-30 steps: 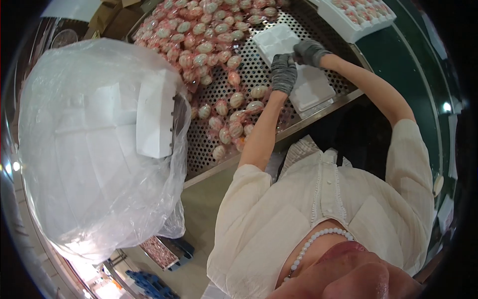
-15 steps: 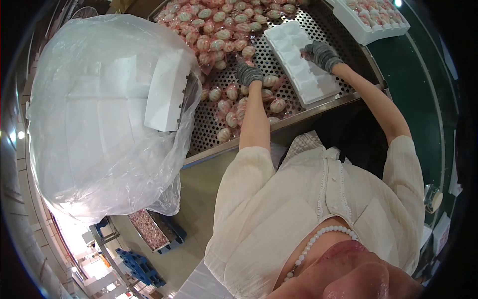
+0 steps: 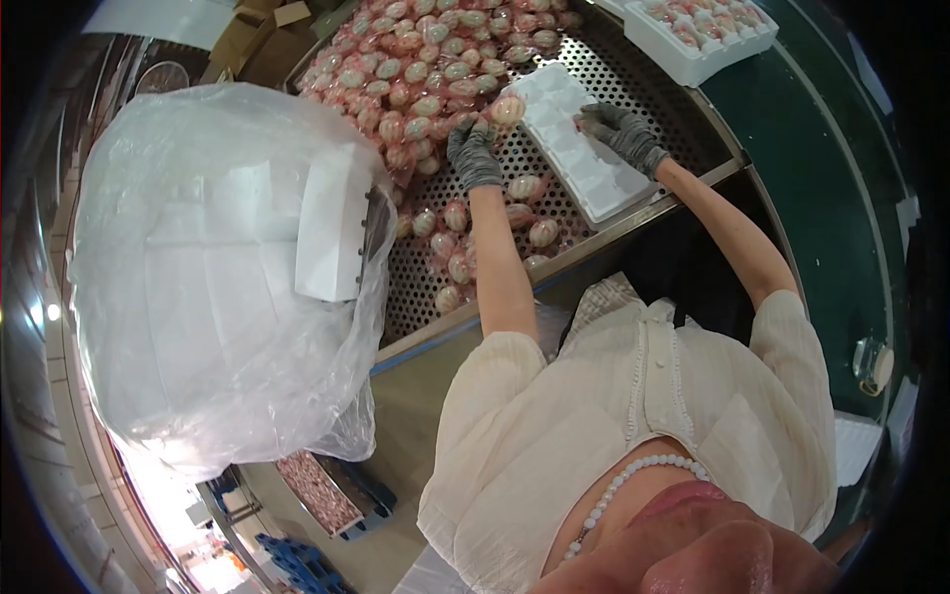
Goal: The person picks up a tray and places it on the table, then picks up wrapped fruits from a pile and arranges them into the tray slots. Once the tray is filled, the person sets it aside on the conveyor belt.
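Note:
My left hand [image 3: 473, 153], in a grey glove, pinches an egg-shaped item in a clear, red-printed wrapper [image 3: 508, 109] beside the left edge of a white foam tray [image 3: 601, 188]. My right hand [image 3: 621, 137], also gloved, rests over the tray's right side with its fingers stretched out. Moulded hollows show in the tray, which lies slanted on a perforated metal table [image 3: 406, 287]. A large heap of the same wrapped items [image 3: 396, 74] lies beyond my left hand, and several loose ones [image 3: 458, 265] lie nearer to me.
A big clear plastic bag [image 3: 218, 386] with white foam trays [image 3: 332, 228] in it stands at the left. At top right, a filled foam tray [image 3: 703, 45] sits by a green surface [image 3: 802, 178]. Cardboard boxes [image 3: 262, 45] are behind. A raised metal rim [image 3: 594, 238] edges the table.
My left hand has come up from the metal surface with a wrapped item, towards the foam tray. My right hand stays at the tray. The whole view has shifted slightly.

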Available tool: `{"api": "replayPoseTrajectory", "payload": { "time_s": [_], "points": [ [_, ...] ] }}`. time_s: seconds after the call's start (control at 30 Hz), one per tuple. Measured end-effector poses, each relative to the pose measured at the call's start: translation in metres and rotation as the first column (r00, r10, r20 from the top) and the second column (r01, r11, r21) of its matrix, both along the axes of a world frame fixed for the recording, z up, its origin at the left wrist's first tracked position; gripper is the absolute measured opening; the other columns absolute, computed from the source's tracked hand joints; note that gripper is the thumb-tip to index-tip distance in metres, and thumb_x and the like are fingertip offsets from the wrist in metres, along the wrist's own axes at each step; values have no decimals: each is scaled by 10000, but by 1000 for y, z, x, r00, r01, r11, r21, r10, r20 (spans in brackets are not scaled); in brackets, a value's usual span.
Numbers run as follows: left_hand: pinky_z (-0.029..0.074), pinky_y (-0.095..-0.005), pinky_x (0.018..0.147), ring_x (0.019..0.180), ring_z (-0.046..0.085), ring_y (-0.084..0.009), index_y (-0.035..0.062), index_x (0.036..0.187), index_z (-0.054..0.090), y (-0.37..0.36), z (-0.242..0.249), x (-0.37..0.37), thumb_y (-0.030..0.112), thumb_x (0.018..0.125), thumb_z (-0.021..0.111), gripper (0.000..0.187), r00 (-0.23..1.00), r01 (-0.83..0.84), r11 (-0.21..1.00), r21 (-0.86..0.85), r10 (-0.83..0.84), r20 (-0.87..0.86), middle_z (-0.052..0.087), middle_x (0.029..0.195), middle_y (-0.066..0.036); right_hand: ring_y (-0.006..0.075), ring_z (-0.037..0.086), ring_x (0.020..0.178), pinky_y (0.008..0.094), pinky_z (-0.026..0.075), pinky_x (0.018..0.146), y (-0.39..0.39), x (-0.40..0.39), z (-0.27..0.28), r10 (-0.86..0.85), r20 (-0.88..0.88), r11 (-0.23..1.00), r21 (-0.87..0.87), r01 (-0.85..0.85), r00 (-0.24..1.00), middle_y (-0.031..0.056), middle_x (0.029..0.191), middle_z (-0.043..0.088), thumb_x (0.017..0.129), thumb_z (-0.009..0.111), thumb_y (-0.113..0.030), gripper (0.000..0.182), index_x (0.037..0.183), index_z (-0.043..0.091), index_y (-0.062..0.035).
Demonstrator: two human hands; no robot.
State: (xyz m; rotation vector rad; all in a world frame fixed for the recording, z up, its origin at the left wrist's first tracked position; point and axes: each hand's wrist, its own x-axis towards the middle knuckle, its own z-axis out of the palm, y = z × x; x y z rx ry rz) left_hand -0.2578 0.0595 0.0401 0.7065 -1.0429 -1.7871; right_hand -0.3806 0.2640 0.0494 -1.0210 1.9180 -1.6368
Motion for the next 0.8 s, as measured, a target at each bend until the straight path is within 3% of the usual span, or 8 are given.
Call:
{"api": "replayPoseTrajectory", "payload": {
  "time_s": [0.1, 0.27, 0.47, 0.6, 0.63, 0.67, 0.73, 0.8],
  "points": [
    [500, -260, 601, 723, 553, -170, 28, 824, 556, 23, 22, -5, -104, 699, 533, 184, 946, 270, 955, 121, -239, -219, 557, 849, -71, 70, 518, 686, 207, 445, 597, -8, 2, 18, 99, 490, 995, -73, -72, 866, 8, 819, 555, 728, 615, -299, 435, 1074, 471, -79],
    [488, -246, 617, 712, 542, -148, 4, 883, 531, 63, 27, -24, -69, 715, 542, 184, 878, 463, 886, 22, -455, -150, 548, 817, -61, 81, 535, 665, 185, 451, 545, -9, -14, 30, 104, 589, 994, -29, -107, 802, 32, 850, 548, 726, 620, -285, 392, 1000, 496, -33],
    [454, -226, 532, 603, 514, -111, -12, 919, 550, 87, 18, -34, 24, 753, 539, 170, 784, 600, 747, -286, -478, 396, 564, 784, -70, 68, 507, 684, 208, 458, 577, 30, -34, 30, 47, 197, 996, 67, -61, 979, 22, 845, 543, 720, 634, -238, 362, 1010, 505, -64],
    [442, -216, 502, 583, 506, -94, -6, 876, 575, 97, 11, -30, 31, 730, 555, 153, 654, 740, 597, -309, -534, 536, 582, 749, -52, 74, 507, 705, 223, 456, 617, 51, -36, 25, 98, 104, 979, 169, -114, 990, 24, 851, 550, 697, 645, -215, 394, 1031, 503, -61],
    [442, -216, 502, 583, 506, -94, -6, 876, 575, 99, 5, -30, 31, 730, 555, 153, 653, 742, 595, -308, -538, 533, 582, 749, -52, 127, 509, 826, 261, 427, 757, 53, -36, 26, 134, 135, 960, 227, -163, 982, 42, 927, 544, 715, 626, -204, 397, 1042, 482, -30],
    [446, -232, 527, 595, 522, -116, -9, 859, 578, 102, -3, -31, 45, 708, 570, 161, 677, 719, 543, -434, -407, 613, 589, 750, -70, 127, 509, 826, 261, 427, 757, 55, -34, 26, 130, 133, 961, 229, -158, 982, 42, 927, 544, 715, 626, -204, 397, 1042, 482, -30],
    [453, -265, 577, 618, 554, -159, -15, 825, 583, 108, -8, -33, 72, 665, 601, 184, 720, 669, 367, -646, -106, 686, 602, 752, -106, 145, 510, 878, 274, 423, 777, 61, -25, 27, 113, -364, 931, 363, 29, 924, 84, 970, 548, 688, 639, -172, 430, 1061, 477, -32],
    [452, -279, 628, 661, 573, -190, -18, 841, 573, 108, -3, -32, 82, 637, 614, 232, 672, 704, 322, -632, -16, 740, 598, 760, -137, 157, 502, 922, 288, 407, 812, 63, -23, 27, 136, -298, 927, 374, -15, 945, 108, 1020, 535, 672, 644, -158, 467, 1086, 463, -37]
  ]
}}
